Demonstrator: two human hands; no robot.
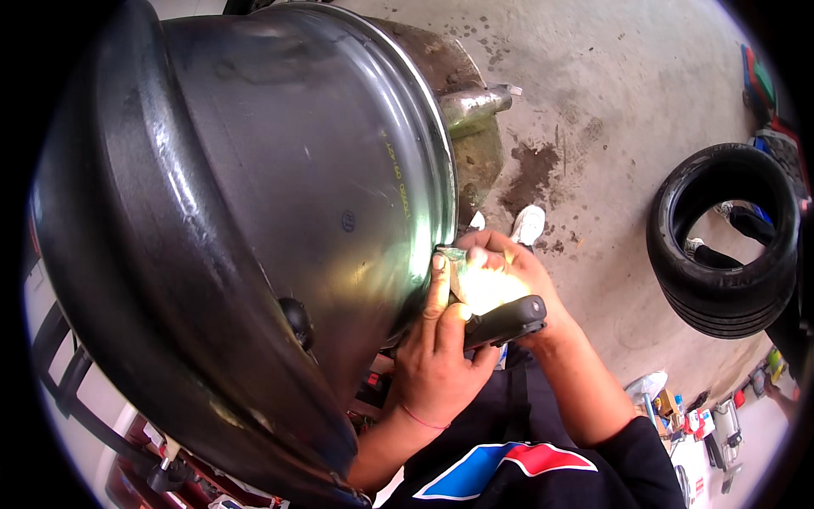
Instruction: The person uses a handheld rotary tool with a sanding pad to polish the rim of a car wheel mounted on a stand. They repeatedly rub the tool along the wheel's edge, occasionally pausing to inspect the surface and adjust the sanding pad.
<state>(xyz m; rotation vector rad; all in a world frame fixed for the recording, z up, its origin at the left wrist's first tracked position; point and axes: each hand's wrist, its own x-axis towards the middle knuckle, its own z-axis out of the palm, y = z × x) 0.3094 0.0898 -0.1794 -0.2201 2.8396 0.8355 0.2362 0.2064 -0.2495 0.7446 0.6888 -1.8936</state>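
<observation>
A large dark metal wheel rim (pixel 288 170) fills the left, its bright edge beside my hands. My left hand (pixel 441 365) is at this edge, its fingers stretched upward and one fingertip against a small thin piece (pixel 455 265). A black hand lamp (pixel 513 320) sits between the thumb and fingers of that hand, casting a strong glow. My right hand (pixel 521 267) curls beside it, fingers bent around the thin piece at the rim's edge. The glare washes out part of this palm and hides what the piece is. A black valve stem (pixel 295 321) shows on the rim.
A black tyre (pixel 721 305) stands on the concrete floor (pixel 610 102) at the right, with a person's dark legs and shoes behind it. Assorted boxes and tools (pixel 678 416) lie at the lower right. Behind the rim is a worn metal machine part (pixel 475 110).
</observation>
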